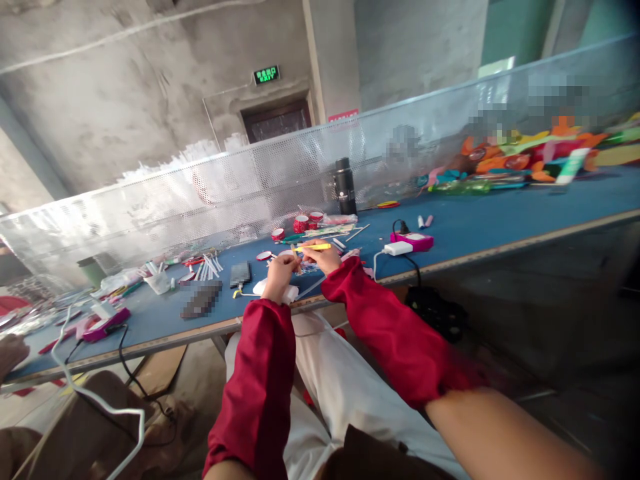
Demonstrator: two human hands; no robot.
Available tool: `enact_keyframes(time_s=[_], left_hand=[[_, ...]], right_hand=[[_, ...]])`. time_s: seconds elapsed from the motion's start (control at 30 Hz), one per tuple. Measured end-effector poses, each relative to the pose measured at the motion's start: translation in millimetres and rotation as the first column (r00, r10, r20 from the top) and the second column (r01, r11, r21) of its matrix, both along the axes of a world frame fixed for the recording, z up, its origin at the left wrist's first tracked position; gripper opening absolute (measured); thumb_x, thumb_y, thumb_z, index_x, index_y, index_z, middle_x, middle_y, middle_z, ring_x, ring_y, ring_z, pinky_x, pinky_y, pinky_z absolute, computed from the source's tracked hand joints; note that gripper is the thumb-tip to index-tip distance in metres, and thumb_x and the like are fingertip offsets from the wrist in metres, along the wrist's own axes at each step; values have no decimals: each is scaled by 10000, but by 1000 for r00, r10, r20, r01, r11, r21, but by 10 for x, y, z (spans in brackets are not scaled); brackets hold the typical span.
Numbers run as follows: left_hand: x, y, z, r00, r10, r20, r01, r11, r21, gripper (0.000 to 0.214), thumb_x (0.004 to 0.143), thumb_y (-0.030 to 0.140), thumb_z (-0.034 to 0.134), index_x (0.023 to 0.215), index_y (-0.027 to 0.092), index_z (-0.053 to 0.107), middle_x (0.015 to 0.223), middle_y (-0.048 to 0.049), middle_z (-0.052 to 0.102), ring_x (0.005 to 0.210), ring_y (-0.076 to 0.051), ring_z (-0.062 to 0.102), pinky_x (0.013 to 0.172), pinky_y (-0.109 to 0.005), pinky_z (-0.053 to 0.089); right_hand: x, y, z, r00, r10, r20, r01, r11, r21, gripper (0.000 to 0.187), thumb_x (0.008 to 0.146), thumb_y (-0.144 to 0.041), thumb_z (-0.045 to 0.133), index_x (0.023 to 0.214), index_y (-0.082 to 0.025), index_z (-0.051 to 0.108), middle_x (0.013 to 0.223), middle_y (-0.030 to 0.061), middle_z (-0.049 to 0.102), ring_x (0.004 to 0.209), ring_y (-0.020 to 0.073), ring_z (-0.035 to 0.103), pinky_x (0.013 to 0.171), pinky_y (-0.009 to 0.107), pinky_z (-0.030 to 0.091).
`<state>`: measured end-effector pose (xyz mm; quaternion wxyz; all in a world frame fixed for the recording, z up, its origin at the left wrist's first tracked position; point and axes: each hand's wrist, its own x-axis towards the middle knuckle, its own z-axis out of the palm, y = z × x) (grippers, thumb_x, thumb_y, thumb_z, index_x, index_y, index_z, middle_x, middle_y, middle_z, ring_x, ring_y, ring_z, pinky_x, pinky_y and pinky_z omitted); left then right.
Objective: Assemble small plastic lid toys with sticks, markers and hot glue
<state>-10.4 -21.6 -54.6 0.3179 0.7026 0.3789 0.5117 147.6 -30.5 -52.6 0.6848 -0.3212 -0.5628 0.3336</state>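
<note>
My right hand [326, 260] is closed around a slim yellow pen-like tool [315, 247], whose tip points left toward my other hand. Close beside it, my left hand [280, 272] is pinched shut; what lies between its fingertips is too small and blurred to name. Both hands are just above the blue tabletop [345, 287], near its front edge. A white object [290, 293] lies under my left wrist. Red-and-white tape rolls [301, 224] and thin white sticks [357, 232] lie behind my hands.
A black bottle [344, 187] stands at the perforated metal screen [280, 180]. Purple power strips [413, 241] with cables lie on both sides. Farther left are a white cup [158, 281] and a phone-like black device [241, 274]. Another person's hand [13, 353] shows at the far left.
</note>
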Motion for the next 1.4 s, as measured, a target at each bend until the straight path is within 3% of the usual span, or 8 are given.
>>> enact_keyframes(time_s=[0.17, 0.37, 0.8, 1.4], left_hand=[[1, 1, -1, 1000, -16, 12, 16, 1000, -7, 297, 753, 433, 709, 643, 161, 667, 619, -16, 619, 601, -134, 511, 624, -268, 379], [4, 4, 1, 999, -31, 19, 31, 1000, 1, 304, 744, 442, 723, 640, 160, 673, 600, -10, 608, 595, -131, 505, 631, -266, 394], [0, 16, -21, 999, -26, 27, 26, 1000, -1, 364, 729, 511, 726, 644, 161, 673, 611, -18, 615, 600, -132, 497, 627, -270, 380], [2, 41, -37, 1000, -18, 23, 18, 1000, -2, 319, 741, 457, 740, 649, 156, 688, 590, -4, 605, 578, -123, 492, 597, -257, 369]], right_hand=[[-14, -8, 8, 999, 28, -46, -30, 999, -38, 305, 621, -448, 812, 793, -220, 706, 717, 4, 727, 601, 144, 647, 535, 246, 507], [-21, -40, 19, 996, 1, -93, -8, 997, -74, 356, 672, -536, 767, 784, -208, 692, 660, 12, 704, 551, 123, 587, 515, 236, 482], [-9, -5, -17, 995, -27, -100, 22, 999, -47, 267, 629, -409, 783, 731, -221, 622, 535, -62, 556, 509, 109, 505, 490, 237, 394], [-15, -11, 0, 997, -25, -79, 22, 999, -35, 281, 588, -412, 792, 720, -214, 643, 575, -41, 594, 516, 113, 501, 491, 251, 375]])
